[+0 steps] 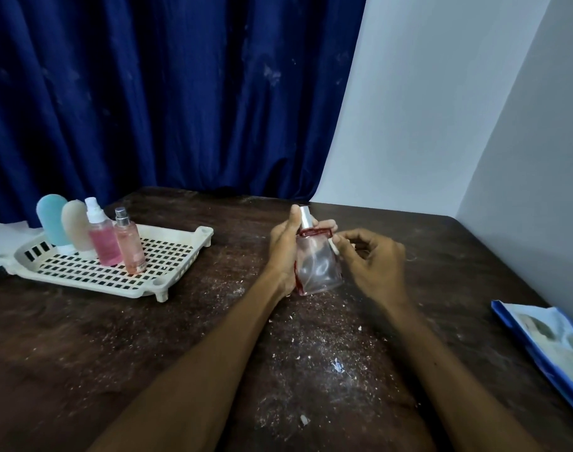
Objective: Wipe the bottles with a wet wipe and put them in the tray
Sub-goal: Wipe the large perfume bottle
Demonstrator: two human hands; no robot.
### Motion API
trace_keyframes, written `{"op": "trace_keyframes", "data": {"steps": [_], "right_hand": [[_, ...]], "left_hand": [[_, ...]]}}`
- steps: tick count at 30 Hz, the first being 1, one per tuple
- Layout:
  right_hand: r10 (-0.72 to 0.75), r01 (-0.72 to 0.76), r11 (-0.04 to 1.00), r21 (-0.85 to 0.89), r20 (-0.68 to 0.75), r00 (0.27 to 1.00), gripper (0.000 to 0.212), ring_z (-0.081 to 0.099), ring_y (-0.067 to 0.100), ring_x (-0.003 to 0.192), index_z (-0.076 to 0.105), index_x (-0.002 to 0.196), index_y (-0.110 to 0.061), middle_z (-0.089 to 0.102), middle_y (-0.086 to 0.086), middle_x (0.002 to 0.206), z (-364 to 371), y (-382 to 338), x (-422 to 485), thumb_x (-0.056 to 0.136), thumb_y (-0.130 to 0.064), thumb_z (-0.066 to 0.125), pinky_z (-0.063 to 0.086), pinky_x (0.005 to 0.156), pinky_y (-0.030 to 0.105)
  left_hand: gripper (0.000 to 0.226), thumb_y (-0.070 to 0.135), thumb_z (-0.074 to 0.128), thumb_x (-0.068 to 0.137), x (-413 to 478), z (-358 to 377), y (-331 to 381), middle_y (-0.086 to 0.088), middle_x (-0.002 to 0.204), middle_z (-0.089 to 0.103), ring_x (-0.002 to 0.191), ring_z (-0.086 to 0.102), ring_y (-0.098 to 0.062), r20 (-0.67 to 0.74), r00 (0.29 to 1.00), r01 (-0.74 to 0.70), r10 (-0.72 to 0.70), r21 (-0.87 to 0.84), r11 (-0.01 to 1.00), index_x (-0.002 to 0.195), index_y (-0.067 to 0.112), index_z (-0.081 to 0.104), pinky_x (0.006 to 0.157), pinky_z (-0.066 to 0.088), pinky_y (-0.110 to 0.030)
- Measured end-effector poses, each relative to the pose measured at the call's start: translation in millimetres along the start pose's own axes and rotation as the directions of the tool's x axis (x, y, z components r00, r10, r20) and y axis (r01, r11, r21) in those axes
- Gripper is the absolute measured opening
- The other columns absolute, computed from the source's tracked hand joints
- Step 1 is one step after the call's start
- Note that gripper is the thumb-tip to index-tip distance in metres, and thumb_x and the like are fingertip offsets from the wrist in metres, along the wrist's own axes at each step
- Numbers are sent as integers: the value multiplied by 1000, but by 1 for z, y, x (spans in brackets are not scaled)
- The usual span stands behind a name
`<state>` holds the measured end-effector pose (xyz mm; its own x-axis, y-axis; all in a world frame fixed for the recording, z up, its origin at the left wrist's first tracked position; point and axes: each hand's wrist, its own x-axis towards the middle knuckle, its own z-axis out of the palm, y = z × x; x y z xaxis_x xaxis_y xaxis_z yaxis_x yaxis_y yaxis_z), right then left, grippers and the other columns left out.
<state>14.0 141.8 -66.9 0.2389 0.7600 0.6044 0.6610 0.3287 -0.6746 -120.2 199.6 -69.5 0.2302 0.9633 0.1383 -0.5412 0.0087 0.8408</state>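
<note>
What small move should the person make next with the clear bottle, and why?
Probably rub the white wipe down the side of the clear bottle. The left hand grips the bottle upright, the right hand pinches the wipe at its shoulder, and it is not yet in the tray.

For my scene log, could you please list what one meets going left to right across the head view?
Light blue plastic tube bottle, beige plastic tube bottle, pink spray bottle with white cap, peach spray bottle with silver cap, left hand, clear glass bottle with red trim, small white wipe, right hand, blue printed packet.
</note>
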Motion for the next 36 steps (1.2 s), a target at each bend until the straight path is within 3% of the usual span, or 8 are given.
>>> {"op": "trace_keyframes", "data": {"steps": [8,13,18,23,27,31,33,36], "right_hand": [[114,-95,989,-110,187,976,7,67,3,72,77,87,-23,72,-12,77,0,8,-3,83,-18,76,56,71,22],[312,-319,927,198,67,948,9,70,11,72,75,84,-26,75,-4,79,-1,14,-2,84,-16,75,59,79,33],[434,-410,835,367,19,901,8,67,12,70,76,83,-17,75,1,77,1,20,-3,85,-10,73,57,82,36],[456,-430,809,401,33,889,10,67,11,69,77,81,-18,76,-1,75,6,26,-2,84,-10,73,56,75,31],[455,-422,800,426,29,890,7,64,7,63,77,82,-17,75,4,76,6,28,-1,84,-12,74,54,71,27],[442,-420,792,443,60,895,5,62,8,62,77,82,-18,75,5,75,10,27,-6,83,-14,76,53,74,31],[442,-432,786,443,86,893,4,61,9,63,78,84,-16,75,6,77,10,27,-8,83,-13,76,53,75,31],[423,-434,764,478,136,896,4,60,8,62,77,87,-12,75,10,82,6,29,-7,83,-11,76,53,72,29]], "left_hand": [[35,43,44,101,4,-4,14,-10,97,77,94,73,-24,-166,954,-217,248,184,959,101,15,65,84,59,-36],[36,44,46,101,9,-6,12,2,88,76,75,72,-16,-125,893,-313,433,519,795,98,18,71,65,61,-32],[32,34,49,102,5,-6,7,6,97,73,82,67,9,-34,880,-344,475,643,684,105,10,70,71,54,-11],[23,35,57,98,-12,-3,9,11,82,66,75,64,7,-47,882,-293,469,724,625,99,14,67,65,47,-10],[43,40,74,85,-29,-16,-2,5,107,67,98,58,-6,-69,939,-113,337,863,492,121,22,61,84,45,-16],[31,31,76,86,-44,-23,1,8,95,66,73,41,13,-105,929,-38,354,926,375,110,16,66,67,34,2],[28,30,77,85,-51,-22,6,4,97,71,76,50,9,-118,909,-42,401,929,369,107,16,68,75,40,-3],[23,29,80,81,-63,-27,15,4,89,73,82,67,-8,-146,867,-72,476,909,410,96,17,68,80,57,-31]]}}
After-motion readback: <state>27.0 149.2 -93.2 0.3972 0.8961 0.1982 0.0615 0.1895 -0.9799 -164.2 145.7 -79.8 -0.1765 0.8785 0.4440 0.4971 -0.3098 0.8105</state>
